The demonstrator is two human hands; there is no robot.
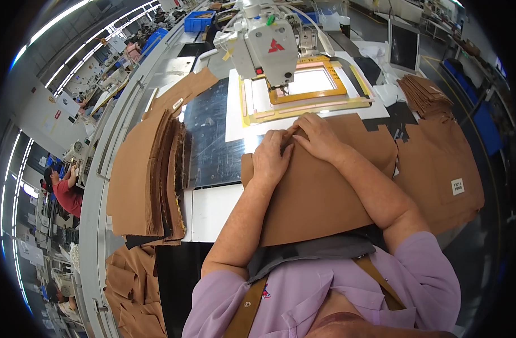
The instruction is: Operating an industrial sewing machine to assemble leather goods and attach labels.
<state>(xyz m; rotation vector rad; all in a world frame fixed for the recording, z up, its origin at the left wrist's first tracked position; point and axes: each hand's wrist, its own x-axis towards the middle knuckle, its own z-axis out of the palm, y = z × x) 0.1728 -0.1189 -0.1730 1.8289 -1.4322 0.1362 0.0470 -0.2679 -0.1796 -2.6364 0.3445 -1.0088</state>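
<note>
A large brown cut fabric piece [325, 191] lies in front of me, its near edge by my apron. My left hand [272, 156] and my right hand [318, 137] meet at its far edge. Both have bent fingers closed on the cloth there, and the fingertips are partly hidden. Just beyond them is the white sewing machine head [263, 50], its needle area over an orange rectangular clamp frame [341, 90]. The frame rests on a white template sheet [232, 121] edged with yellow tape.
A thick stack of brown fabric pieces [139, 174] stands at left. More brown pieces [438, 169] lie at right, one with a white label. A folded brown pile [424, 96] and a screen [404, 46] are behind. Brown cloth [134, 287] lies lower left. Other people work far left.
</note>
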